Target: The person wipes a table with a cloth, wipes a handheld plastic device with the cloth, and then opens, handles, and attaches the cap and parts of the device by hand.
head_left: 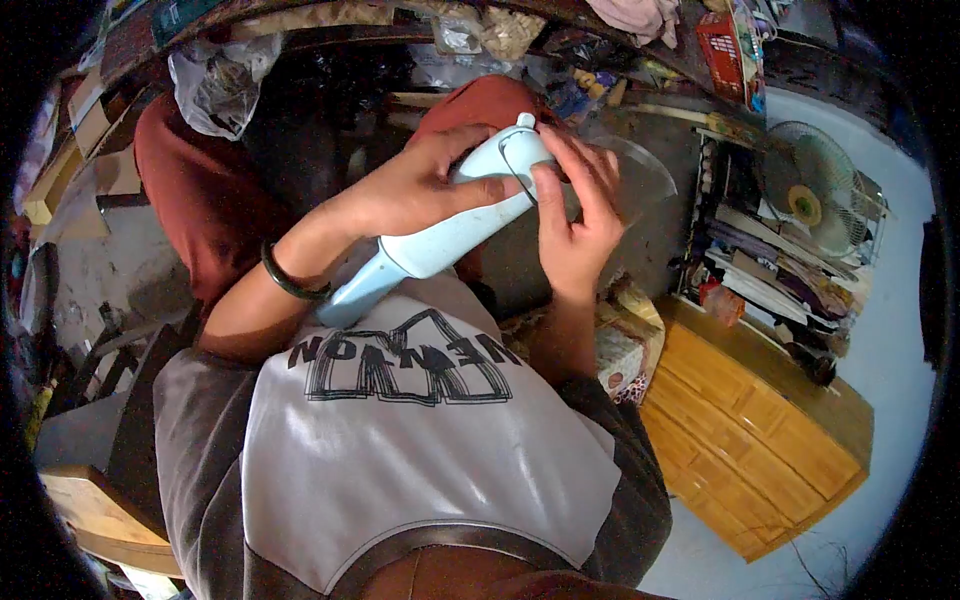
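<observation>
A light-blue plastic device (450, 238), long and tapering to a narrow handle, lies slanted over my lap; its exact kind is unclear. My left hand (395, 195), with a dark bangle at the wrist, is closed around its upper body, thumb along the near side. At the wide far end, my right hand (580, 225) bends its thumb and fingers against the casing. A thin dark line, either a wire or a seam, curves across that end near the right thumb. A small pale tab sticks up at the tip. The right fingertips are partly hidden.
A cluttered bench edge runs along the top, with a clear plastic bag (222, 85) and a red basket (725, 55). To the right stand a fan (805, 190), stacked papers (770, 255) and a wooden cabinet (750, 430). Beside my right forearm is a patterned box (630, 340).
</observation>
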Motion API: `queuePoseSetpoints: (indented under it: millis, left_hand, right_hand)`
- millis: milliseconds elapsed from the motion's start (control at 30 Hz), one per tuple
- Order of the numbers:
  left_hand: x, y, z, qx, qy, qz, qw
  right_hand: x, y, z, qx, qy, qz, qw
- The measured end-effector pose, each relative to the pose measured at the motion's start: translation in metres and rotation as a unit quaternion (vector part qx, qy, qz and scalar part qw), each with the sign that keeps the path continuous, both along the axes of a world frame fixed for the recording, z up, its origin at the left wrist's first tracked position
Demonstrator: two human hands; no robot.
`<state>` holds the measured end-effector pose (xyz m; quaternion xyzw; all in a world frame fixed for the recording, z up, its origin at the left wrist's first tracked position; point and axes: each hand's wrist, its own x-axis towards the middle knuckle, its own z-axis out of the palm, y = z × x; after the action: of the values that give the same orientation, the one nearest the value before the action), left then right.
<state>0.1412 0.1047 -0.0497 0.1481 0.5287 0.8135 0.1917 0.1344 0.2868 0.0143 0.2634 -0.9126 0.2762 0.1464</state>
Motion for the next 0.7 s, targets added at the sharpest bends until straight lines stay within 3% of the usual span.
queuePoseSetpoints:
  millis: [233, 333, 500, 700]
  left_hand:
    - [0.002, -0.001, 0.003, -0.012, 0.007, 0.016, 1.000]
    - [0.003, -0.001, 0.005, -0.007, 0.004, 0.004, 1.000]
    - [0.005, 0.003, 0.005, -0.029, 0.056, 0.046, 0.997]
    - [0.010, -0.002, 0.024, -0.175, 0.105, 0.097, 0.974]
  right_hand:
    - [0.009, -0.009, -0.012, -0.105, -0.026, -0.070, 0.992]
    - [0.007, -0.010, -0.007, -0.038, 0.083, -0.025, 0.996]
    - [0.006, -0.008, -0.014, -0.071, 0.060, -0.046, 0.995]
    - [0.011, -0.010, -0.016, -0.059, 0.055, -0.043, 0.996]
